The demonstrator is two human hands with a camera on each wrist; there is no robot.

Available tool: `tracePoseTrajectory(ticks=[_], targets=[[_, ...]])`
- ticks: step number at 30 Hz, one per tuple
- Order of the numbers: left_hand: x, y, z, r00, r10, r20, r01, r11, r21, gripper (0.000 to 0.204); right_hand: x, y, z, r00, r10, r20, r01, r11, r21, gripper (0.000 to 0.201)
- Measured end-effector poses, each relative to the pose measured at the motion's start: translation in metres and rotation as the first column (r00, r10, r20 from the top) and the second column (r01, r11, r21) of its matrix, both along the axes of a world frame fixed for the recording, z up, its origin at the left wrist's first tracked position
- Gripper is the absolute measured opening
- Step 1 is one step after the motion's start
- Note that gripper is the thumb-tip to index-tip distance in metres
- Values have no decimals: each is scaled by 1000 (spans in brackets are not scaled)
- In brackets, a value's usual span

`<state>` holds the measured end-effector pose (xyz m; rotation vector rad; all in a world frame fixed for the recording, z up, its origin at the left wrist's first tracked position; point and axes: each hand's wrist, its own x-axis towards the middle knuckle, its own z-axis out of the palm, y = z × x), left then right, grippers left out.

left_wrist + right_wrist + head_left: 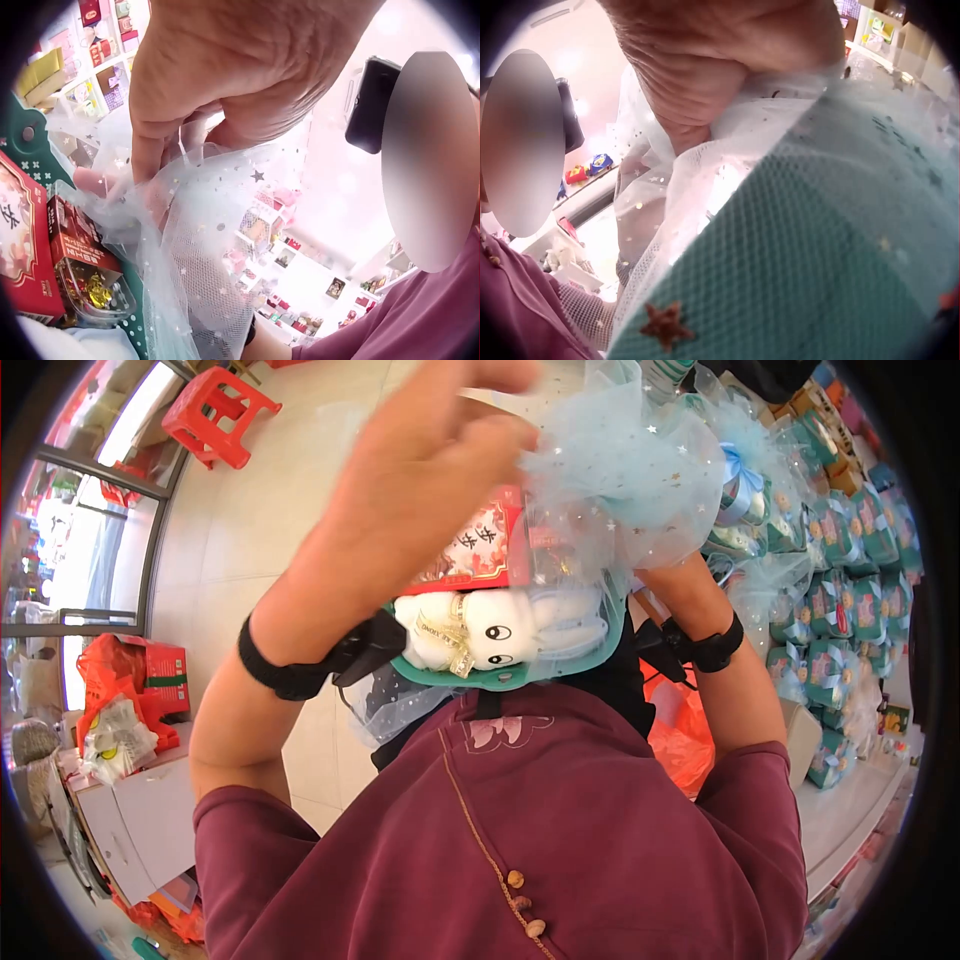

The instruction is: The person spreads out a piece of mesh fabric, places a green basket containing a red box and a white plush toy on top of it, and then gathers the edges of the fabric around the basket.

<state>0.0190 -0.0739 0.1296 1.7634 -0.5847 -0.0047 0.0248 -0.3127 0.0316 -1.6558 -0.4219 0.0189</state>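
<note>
Pale blue star-dotted tulle [630, 470] rises in a puff over a green box [500, 678]. A white plush with big eyes [490, 630] and a red box with Chinese characters [480, 550] lie inside. My left hand [420, 480], blurred, is above the box's left side; in the left wrist view the left hand [232, 75] has its fingers bent into the tulle [202, 225], beside a clear tub of wrapped sweets [94, 289]. My right hand [685, 588] grips the tulle low at the right; in the right wrist view the right hand's [727, 60] fingertips are hidden.
Rows of green gift boxes [830, 605] with blue bows stand on the right. A red stool [218, 415] stands on the tiled floor at upper left. A red bag [115, 685] lies on a cabinet [150, 815] at left; another red bag [680, 735] is beside my lap.
</note>
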Motion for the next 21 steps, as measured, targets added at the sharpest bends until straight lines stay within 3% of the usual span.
tracePoseTrajectory(ticks=[2,3,6,8,12,18,20,21], targets=[[6,23,0,997,76,30,-79,989,125,39,-2,-1,1,1000,-15,-6,15,1000,14,43],[5,29,1,988,35,-152,20,938,345,65,-4,-2,1,1000,-19,-7,19,1000,18,44],[-13,18,-31,964,-208,167,101,864,494,91,-5,-3,3,1000,-23,-14,23,999,31,44],[-13,8,-44,950,-233,206,89,839,537,110,-6,-2,2,1000,-25,-16,25,999,33,44],[-8,-11,-45,962,-214,169,129,903,409,99,-7,-2,3,999,-34,-18,35,999,40,44],[-9,-23,-39,854,-178,488,11,946,325,70,-13,-1,5,997,-46,-55,50,996,75,44],[-14,-23,-35,908,-132,398,19,961,277,68,-16,-2,7,996,-44,-78,50,995,87,44],[-10,-24,-34,865,-100,493,-38,964,262,59,-18,-2,9,995,-42,-89,50,995,91,45]])
